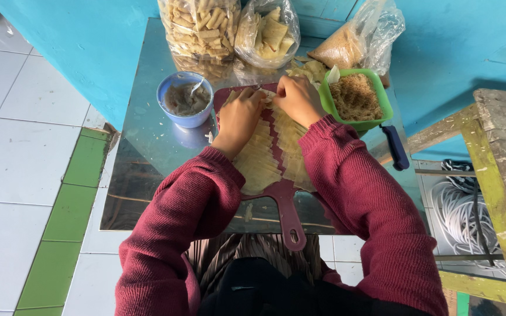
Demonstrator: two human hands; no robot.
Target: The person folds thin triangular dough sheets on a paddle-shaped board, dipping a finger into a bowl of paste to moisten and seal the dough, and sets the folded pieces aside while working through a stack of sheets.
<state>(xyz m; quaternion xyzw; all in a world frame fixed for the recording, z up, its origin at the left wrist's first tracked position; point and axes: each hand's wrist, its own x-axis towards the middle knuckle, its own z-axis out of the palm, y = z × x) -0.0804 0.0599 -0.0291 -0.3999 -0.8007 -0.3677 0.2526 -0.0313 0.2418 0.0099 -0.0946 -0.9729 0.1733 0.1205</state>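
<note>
Both hands are up at the far end of a dark red cutting board [285, 205] that sits in the middle of a shiny metal table [147, 140]. The left hand [239, 117] and the right hand [297, 99] are curled together, fingertips pinching one of the pale dough strips [259, 164] right where the two hands meet. The pinch itself is tucked under the knuckles, so I can't make out how the strip is folded.

The rest of the strips lie in overlapping rows down the board, partly covered by the red sweater sleeves [358, 175]. The board's handle sticks out toward the near edge of the table.

Just left of the board, near the far left corner, is a blue bowl [185, 99] with greyish paste and something like a spoon in it, hard to tell. Just right of the right hand is a green tub [355, 99] of brown crumbs, touching a few loose strips. A dark blue handle [395, 147] pokes out by the right edge; what it belongs to is hidden.

Along the far edge are three clear plastic bags [200, 26], cut off at the top: fried sticks, flat pieces, brown crumbs.
</note>
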